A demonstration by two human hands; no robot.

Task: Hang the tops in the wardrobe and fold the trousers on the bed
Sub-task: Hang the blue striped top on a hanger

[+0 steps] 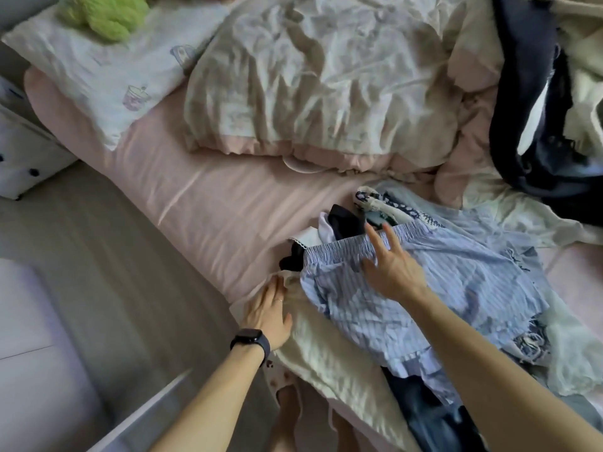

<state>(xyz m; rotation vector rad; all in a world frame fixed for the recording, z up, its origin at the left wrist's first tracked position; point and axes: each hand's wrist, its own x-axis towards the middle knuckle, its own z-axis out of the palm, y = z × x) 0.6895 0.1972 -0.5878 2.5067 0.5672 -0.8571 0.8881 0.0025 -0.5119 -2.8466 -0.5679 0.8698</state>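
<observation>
My right hand (393,272) lies spread wide on a blue-and-white striped cotton garment with a gathered elastic band (440,288). The fingers are straight, their tips reach the band, and I grip nothing. This striped piece tops a heap of clothes at the near right of the pink-sheeted bed (212,197). My left hand (267,313), with a black smartwatch (251,342) on its wrist, rests flat and open on the left edge of a cream-white textured garment (326,360) that sticks out from under the striped one at the near edge of the bed. Dark blue denim trousers (424,415) show beneath the heap, nearer to me. A black cloth piece (346,223) lies just beyond the elastic band. Farther off lie a crumpled beige duvet (326,76), a white printed pillow (98,66) with a green plush toy (104,11) on it, and at the far right a dark navy garment (528,109).
</observation>
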